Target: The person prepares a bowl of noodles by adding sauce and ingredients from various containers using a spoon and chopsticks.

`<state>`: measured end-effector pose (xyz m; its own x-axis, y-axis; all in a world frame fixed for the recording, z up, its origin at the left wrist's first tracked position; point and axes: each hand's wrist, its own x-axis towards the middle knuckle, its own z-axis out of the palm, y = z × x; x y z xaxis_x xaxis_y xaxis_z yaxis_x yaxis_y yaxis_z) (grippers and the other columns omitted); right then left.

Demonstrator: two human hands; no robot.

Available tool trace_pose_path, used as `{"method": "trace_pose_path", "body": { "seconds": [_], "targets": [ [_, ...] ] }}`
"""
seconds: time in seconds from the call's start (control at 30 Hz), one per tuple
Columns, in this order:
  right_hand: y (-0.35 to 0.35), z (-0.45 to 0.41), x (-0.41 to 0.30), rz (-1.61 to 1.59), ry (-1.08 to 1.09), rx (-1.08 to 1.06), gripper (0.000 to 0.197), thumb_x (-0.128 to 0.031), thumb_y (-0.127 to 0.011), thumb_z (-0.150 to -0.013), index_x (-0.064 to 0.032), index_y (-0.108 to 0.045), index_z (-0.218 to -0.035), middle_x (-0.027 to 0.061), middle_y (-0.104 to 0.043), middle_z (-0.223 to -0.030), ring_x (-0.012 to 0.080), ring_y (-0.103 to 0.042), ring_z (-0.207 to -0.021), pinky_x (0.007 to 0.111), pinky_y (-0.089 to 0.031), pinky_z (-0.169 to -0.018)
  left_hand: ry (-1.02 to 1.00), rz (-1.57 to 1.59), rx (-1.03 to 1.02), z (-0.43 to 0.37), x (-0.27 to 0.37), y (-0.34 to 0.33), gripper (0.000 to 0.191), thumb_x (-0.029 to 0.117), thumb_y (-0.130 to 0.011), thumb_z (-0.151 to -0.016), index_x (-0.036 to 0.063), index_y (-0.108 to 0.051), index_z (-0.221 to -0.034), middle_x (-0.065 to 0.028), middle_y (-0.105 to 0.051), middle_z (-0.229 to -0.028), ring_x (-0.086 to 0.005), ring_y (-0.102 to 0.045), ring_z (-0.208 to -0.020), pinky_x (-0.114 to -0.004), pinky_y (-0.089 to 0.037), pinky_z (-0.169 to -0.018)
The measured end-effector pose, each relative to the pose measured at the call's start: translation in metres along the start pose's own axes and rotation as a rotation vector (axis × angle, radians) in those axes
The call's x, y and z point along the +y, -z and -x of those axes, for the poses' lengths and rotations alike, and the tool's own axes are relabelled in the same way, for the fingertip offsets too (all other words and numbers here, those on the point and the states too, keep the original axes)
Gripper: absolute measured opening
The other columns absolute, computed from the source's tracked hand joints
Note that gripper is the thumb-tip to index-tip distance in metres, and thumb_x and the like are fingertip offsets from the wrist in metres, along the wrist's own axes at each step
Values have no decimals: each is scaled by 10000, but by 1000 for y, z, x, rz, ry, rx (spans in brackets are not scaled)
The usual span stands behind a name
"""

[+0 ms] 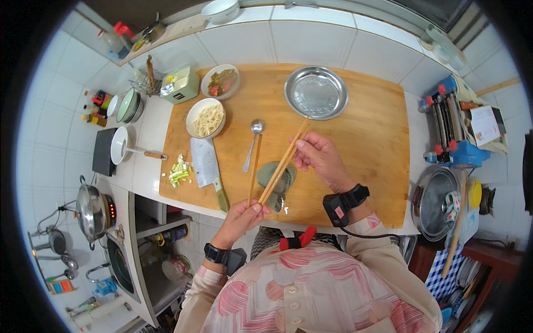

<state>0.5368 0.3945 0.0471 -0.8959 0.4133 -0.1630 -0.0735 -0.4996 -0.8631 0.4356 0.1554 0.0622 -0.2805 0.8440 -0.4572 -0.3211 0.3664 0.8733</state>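
Several wooden chopsticks are in my hands. My left hand (245,217) pinches their lower ends, and one chopstick (255,164) fans away towards the spoon. The other chopsticks (281,166) slant up to my right hand (318,156), whose fingertips grip them near the far ends. Under them on the wooden board (366,154) lies a crumpled grey-green cloth (266,171). A metal spoon (252,145) rests left of the chopsticks, and a cleaver (205,164) lies further left. Beyond it stands a bowl of noodles (207,120). A shallow steel dish (316,93) sits past my right hand.
Chopped scallions (179,171) lie at the board's left. At its back are a bowl of cooked food (225,81) and a green seasoning box (182,85). A lidded pot (90,212) stands far left; a pasta machine (454,120) and large pot (437,204) stand right.
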Motion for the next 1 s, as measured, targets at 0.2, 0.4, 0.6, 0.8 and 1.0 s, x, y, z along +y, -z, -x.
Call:
{"method": "trace_pose_path", "body": {
  "seconds": [0.2,0.4,0.6,0.8,1.0],
  "targets": [
    [-18,-12,8,21,-39,81,223,-193,-495,-926,-11,-575,-1027,18,-580,-730,68,-536,-580,182,-396,-492,19,27,143,22,-14,17,298,231,-425,-950,-16,-590,-960,18,-458,-558,-39,-331,-459,-187,-267,-437],
    [-39,-20,18,-18,-84,47,229,-208,-501,-923,-18,-567,-1031,63,-622,-826,76,-566,-603,184,-404,-491,-19,38,205,38,-26,32,266,211,-439,-945,1,-602,-940,26,-452,-535,-34,-359,-461,-181,-276,-435],
    [-87,-20,22,-2,-113,-28,205,-214,-501,-922,-37,-574,-997,58,-628,-828,74,-563,-586,181,-402,-485,-55,19,161,63,-26,58,255,203,-437,-949,17,-610,-925,44,-416,-522,-32,-331,-441,-181,-257,-415],
    [-152,-26,43,50,-88,3,149,-200,-514,-918,-62,-562,-945,45,-626,-801,83,-574,-584,175,-412,-482,-119,10,180,107,-37,115,314,241,-415,-960,0,-616,-975,44,-413,-518,-27,-313,-430,-184,-238,-397],
    [-191,-30,60,-66,20,-36,146,-202,-514,-921,-62,-536,-956,57,-619,-798,94,-583,-582,184,-427,-479,-196,248,310,158,-39,164,426,319,-341,-975,-23,-561,-1102,-9,-491,-562,-24,-285,-422,-190,-230,-385]
  ]
}}
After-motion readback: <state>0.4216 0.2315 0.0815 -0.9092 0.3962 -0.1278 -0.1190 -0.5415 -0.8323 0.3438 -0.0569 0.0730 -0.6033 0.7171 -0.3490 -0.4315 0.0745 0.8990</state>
